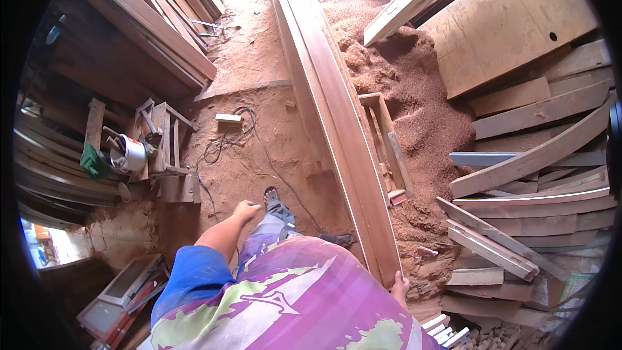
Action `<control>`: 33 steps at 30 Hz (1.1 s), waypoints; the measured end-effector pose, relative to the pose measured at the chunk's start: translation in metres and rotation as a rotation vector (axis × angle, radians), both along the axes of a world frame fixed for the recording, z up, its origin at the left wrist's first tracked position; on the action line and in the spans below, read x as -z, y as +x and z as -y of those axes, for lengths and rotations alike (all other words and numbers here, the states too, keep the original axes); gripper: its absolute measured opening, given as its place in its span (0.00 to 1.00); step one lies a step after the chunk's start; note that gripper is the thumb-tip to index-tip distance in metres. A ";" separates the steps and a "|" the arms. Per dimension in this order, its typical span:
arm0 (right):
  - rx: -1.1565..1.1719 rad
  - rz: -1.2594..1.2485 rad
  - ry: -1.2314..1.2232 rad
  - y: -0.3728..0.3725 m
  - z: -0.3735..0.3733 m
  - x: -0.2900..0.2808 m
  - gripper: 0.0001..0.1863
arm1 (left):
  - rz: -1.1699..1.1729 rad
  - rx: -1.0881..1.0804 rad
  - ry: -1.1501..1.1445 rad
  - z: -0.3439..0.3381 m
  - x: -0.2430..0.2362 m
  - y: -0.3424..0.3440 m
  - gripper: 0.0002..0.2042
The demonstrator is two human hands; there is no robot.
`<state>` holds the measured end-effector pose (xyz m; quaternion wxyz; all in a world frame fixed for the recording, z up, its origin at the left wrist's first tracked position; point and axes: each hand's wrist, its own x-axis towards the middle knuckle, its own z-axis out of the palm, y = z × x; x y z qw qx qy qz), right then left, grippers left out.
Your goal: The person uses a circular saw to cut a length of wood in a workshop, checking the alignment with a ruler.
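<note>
Long reddish-brown wooden boards [346,116], laid together lengthwise, run from the bright far end of the workshop down to my right side. My right hand [400,287] grips the near end of the boards at their right edge, with the thumb on top and the other fingers mostly hidden. My left hand [246,210] hangs in front of my left leg, its fingers curled closed with nothing showing in them. It is apart from the boards. Below it, my sandalled foot [271,194] stands on the dusty floor.
Heaped sawdust [427,91] lies right of the boards, around a wooden frame [382,136]. Stacked timber [531,214] fills the right side. A coiled black cable [227,146] lies on the floor at left, near a wooden stand [172,136] and a white bucket [129,155].
</note>
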<state>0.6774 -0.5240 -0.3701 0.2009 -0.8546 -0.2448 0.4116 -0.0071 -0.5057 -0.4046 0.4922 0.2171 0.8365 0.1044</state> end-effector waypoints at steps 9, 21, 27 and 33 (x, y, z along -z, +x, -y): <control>-0.272 0.592 0.145 -0.266 -0.162 -0.072 0.41 | -0.019 -0.417 -0.087 0.059 0.025 -0.163 0.22; -0.109 0.915 -0.391 -0.343 -0.213 -0.048 0.47 | 0.458 -0.481 0.012 -0.221 -0.066 -0.171 0.25; -0.169 1.180 -0.409 -0.371 -0.236 -0.083 0.46 | 0.569 -0.270 0.066 -0.372 -0.077 -0.210 0.28; -0.273 1.060 -0.135 -0.435 -0.376 -0.097 0.45 | 0.379 -0.409 0.178 -0.530 -0.091 -0.236 0.43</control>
